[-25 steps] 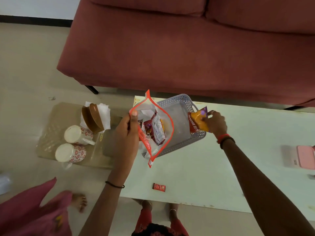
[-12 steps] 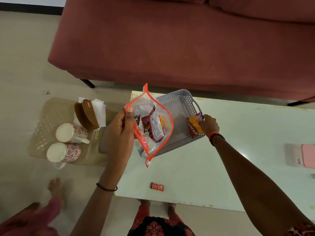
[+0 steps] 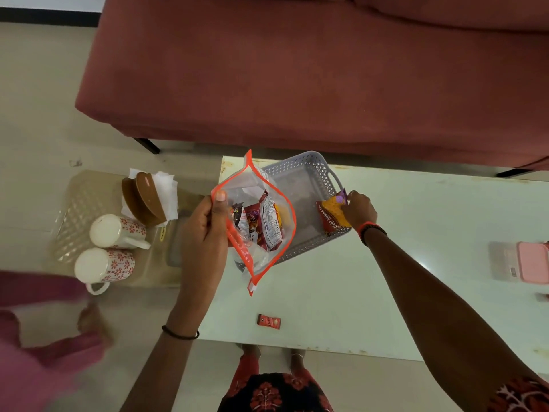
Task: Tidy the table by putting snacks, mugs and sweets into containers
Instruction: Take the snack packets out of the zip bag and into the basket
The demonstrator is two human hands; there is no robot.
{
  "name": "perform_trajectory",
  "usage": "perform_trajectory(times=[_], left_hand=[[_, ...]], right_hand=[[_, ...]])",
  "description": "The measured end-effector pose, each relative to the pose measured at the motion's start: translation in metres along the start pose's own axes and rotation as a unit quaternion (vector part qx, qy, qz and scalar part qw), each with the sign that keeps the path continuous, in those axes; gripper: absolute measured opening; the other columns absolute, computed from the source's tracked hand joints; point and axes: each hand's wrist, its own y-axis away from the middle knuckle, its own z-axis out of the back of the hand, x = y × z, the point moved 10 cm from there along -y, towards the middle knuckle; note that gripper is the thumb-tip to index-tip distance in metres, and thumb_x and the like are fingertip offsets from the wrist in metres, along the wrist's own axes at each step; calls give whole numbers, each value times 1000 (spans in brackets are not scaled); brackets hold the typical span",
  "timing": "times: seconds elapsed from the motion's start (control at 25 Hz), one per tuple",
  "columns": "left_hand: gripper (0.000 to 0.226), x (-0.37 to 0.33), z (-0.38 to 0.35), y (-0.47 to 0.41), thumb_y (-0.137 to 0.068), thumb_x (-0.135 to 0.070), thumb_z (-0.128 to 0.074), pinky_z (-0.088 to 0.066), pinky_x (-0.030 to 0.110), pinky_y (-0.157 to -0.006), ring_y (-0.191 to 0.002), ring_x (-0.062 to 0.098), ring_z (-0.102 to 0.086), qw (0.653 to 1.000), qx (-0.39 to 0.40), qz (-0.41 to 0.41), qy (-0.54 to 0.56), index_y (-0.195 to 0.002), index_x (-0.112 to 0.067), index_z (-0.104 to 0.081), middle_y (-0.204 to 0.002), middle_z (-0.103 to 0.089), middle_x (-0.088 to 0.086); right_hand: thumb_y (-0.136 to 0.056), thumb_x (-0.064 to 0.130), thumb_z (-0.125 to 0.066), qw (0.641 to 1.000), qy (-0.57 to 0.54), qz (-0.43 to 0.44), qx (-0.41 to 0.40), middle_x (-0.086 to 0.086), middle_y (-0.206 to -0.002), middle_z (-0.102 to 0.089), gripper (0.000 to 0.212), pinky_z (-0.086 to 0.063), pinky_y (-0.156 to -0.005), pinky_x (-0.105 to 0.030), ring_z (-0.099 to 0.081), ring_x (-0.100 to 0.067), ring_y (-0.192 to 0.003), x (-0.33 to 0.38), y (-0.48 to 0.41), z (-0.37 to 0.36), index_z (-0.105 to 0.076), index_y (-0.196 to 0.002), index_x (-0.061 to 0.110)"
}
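Tabletop (image 3: 371, 278) (pale, glossy) fronts a red sofa (image 3: 297, 69). Left hand (image 3: 205, 230) pinches the snack-filled zip bag (image 3: 258, 251) by the grey basket (image 3: 300, 179); right hand (image 3: 361, 211) grips an orange snack packet (image 3: 331, 217) inside it.

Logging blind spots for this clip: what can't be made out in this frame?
All in the head view:
- Cut off by the right edge: the pink box.
- Too small to read: print on the red sweet on the table.
- Motion-blurred: the pink cloth, lower left.
- Partly covered by the right hand: the label of the snack packet.
- Overlapping, so uncountable: packets in the zip pouch.
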Motion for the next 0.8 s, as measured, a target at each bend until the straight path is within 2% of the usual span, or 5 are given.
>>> perform_trajectory(times=[0.16, 0.32, 0.48, 0.64, 0.8], left_hand=[[42, -4, -4, 10, -83, -51, -37, -43, 1, -46, -53, -5, -60, 1000, 13, -5, -5, -83, -13, -56, -57, -54, -11], [45, -8, -11, 28, -83, -49, -37, -46, 5, -46, -53, -4, -60, 1000, 30, 1, -2, -90, -10, -59, -55, -53, -16], [47, -15, -20, 49, -83, -47, -37, -53, 25, -52, -54, 10, -60, 999, 43, 19, 12, -93, -7, -59, -58, -54, -4], [40, -22, -30, 75, -85, -43, -39, -42, 13, -47, -50, 8, -55, 998, 53, 35, 12, -88, -8, -59, -56, -51, -2], [25, -25, -40, 100, -92, -28, -47, -36, 1, -41, -48, -5, -55, 998, 59, 30, -8, -87, -8, -60, -53, -48, -9]], right_hand=[[-89, 16, -58, 985, -171, 1, -32, -13, -109, -67, 22, -53, -81, -31, -63, -28, -102, 21, 33, 43, -61, -106, 3], [-84, 18, -65, 948, -296, 84, -82, 10, -65, -60, 12, -44, -58, -12, -60, -11, -65, 66, 130, 126, -58, -76, 16], [-89, 1, -55, 885, -419, 170, 107, 6, -66, -70, 27, -58, -73, -22, -69, -8, -65, 109, 219, 123, -64, -71, 20], [-92, -5, -38, 946, -181, 182, 196, -22, -114, -64, 30, -45, -95, -31, -59, -33, -109, 131, 229, 55, -62, -110, -6], [-96, 6, -38, 963, -35, 181, 196, -19, -96, -64, 32, -46, -87, -32, -61, -32, -106, 135, 208, 6, -48, -66, 5]])
